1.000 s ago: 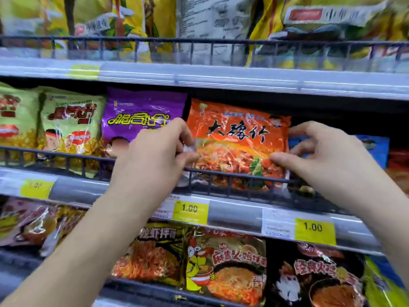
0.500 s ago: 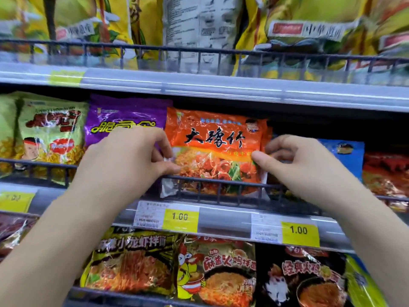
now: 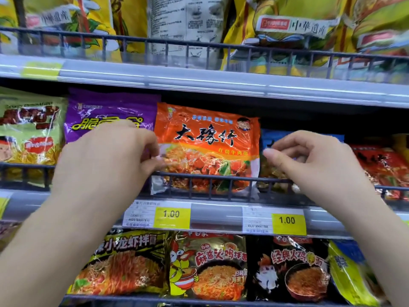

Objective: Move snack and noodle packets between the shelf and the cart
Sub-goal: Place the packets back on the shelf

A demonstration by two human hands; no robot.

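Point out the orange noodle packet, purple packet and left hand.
orange noodle packet (image 3: 208, 138): head view, black lettering.
purple packet (image 3: 110, 107): head view, upper front.
left hand (image 3: 104, 160): head view, back of hand.

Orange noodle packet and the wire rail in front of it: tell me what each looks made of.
The orange noodle packet looks like thin plastic film with a glossy finish: it shows crinkles and sharp white glints. The wire rail is probably metal wire with a dark, matt coating: thin straight bars with only faint shine, though plastic cannot be ruled out.
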